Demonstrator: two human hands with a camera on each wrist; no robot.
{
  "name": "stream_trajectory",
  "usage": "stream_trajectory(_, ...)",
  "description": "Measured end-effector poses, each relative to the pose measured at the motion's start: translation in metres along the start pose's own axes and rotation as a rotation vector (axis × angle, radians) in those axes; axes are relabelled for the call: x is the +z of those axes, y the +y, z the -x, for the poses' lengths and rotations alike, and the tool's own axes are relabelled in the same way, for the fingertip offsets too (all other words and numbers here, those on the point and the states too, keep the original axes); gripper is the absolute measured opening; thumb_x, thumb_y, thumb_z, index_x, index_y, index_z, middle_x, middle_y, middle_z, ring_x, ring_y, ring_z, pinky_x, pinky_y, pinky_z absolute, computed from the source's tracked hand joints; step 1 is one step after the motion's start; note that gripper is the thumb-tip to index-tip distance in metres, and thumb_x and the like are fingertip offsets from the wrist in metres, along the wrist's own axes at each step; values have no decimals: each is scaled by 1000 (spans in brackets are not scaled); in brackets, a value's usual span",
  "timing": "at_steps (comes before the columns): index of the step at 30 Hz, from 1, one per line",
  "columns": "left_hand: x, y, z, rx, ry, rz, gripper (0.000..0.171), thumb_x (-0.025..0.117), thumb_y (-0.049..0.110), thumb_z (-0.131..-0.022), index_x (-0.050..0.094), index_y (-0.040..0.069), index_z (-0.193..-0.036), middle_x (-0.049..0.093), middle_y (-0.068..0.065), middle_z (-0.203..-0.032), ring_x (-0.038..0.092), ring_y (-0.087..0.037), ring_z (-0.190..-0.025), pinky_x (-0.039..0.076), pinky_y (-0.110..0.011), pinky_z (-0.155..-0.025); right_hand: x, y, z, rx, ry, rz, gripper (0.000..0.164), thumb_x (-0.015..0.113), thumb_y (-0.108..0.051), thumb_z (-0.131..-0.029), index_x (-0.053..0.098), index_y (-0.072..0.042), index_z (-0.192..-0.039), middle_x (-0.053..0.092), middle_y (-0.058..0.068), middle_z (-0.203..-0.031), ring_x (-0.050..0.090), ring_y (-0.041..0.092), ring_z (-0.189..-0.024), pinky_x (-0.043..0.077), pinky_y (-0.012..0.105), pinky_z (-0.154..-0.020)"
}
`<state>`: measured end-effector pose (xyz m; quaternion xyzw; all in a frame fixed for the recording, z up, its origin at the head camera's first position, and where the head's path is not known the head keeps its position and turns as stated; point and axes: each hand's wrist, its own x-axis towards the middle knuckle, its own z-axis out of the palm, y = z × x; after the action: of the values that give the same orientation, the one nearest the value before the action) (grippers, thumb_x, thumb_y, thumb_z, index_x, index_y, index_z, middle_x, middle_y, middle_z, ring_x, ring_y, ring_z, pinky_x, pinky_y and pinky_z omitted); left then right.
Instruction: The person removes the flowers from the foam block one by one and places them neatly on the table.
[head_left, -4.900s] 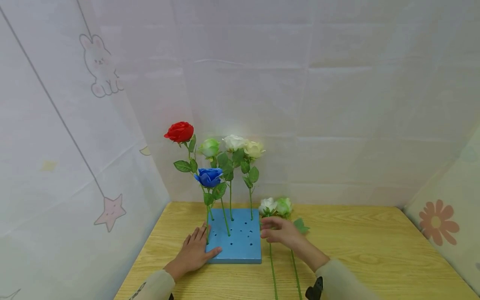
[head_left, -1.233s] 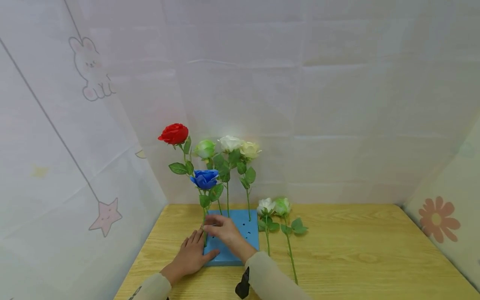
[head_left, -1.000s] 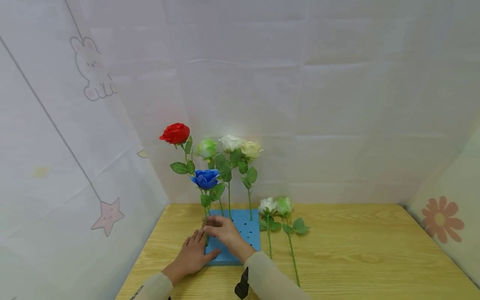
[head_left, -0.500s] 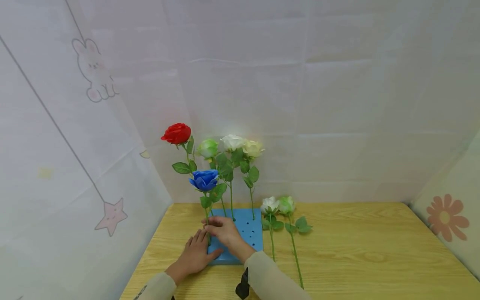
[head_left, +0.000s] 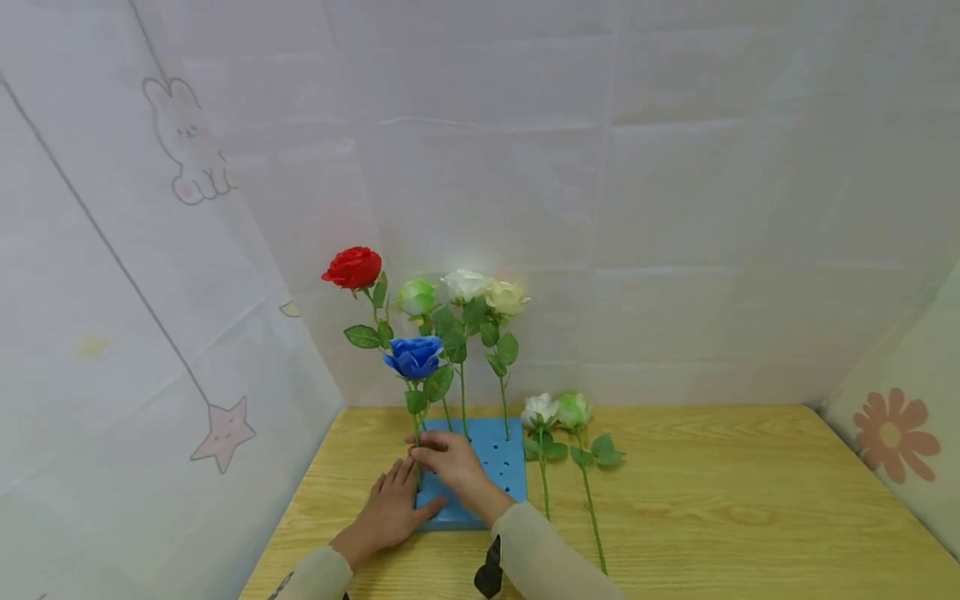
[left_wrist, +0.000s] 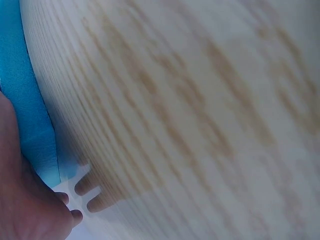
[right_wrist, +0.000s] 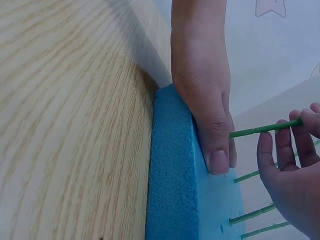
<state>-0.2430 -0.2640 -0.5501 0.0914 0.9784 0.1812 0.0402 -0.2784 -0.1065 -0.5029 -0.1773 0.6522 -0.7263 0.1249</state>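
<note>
A blue rose (head_left: 415,357) stands upright at the front left of the blue foam block (head_left: 468,517). My right hand (head_left: 457,468) pinches its green stem (right_wrist: 255,131) between thumb and fingers, a little above the block. Flat on the block's left edge lies my left hand (head_left: 387,512), its thumb on the top face and its fingers straight beside the stem. Behind the blue flower, a red rose (head_left: 352,267), a green rose (head_left: 416,297), a white rose (head_left: 466,285) and a cream rose (head_left: 507,297) stand taller. The left wrist view shows mostly table and part of the left hand (left_wrist: 35,205).
Right of the block, a white rose (head_left: 540,410) and a green-white rose (head_left: 573,410) lie on the wooden table (head_left: 712,500), stems toward the front. Several small holes dot the block's top. Pale cloth walls (head_left: 675,208) enclose the back and sides.
My right hand has moved left from beside the lying white rose to the blue rose's stem. During the last second the blue flower has shifted slightly; my left hand has stayed on the block.
</note>
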Motion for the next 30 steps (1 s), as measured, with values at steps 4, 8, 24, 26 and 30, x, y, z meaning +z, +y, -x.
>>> stream_trajectory(4, -1, 1, 0, 3, 3, 1, 104, 41, 77, -94, 18, 2, -162, 19, -21, -166, 16, -45, -152, 16, -70, -115, 0, -3, 1, 2, 7, 12, 26, 68, -19, -99, 74, -10, -122, 73, 0, -120, 68, 15, -109, 56, 39, -92)
stream_trajectory(8, -2, 1, 0, 5, -2, 4, 104, 41, 77, -94, 16, 2, -162, 18, -21, -167, 16, -45, -152, 16, -70, -115, -1, -5, 1, 3, 7, 10, 27, 67, -19, -99, 74, -9, -123, 73, -6, -118, 68, 15, -109, 56, 38, -91)
stream_trajectory(24, -1, 3, 3, 12, 17, -21, 99, 44, 73, -96, 19, 4, -162, 10, -13, -170, 16, -45, -152, 17, -71, -115, -7, -25, 2, -53, -33, -30, 24, 68, -22, -99, 75, -19, -121, 72, 0, -120, 67, 21, -113, 55, 40, -96)
stream_trajectory(26, -1, 3, 2, 14, 20, -22, 99, 45, 73, -95, 17, 5, -162, 9, -11, -170, 16, -45, -152, 16, -71, -115, -10, -30, 3, -65, -43, -18, 24, 68, -24, -99, 75, -20, -122, 72, -2, -120, 68, 21, -112, 55, 38, -95)
stream_trajectory(30, -2, 3, 1, 16, 11, -11, 101, 45, 73, -95, 13, 6, -163, 6, -10, -171, 15, -45, -152, 16, -71, -114, -15, -38, 4, -87, -64, -5, 28, 67, -23, -100, 72, -18, -127, 71, -1, -125, 67, 18, -113, 55, 37, -95)
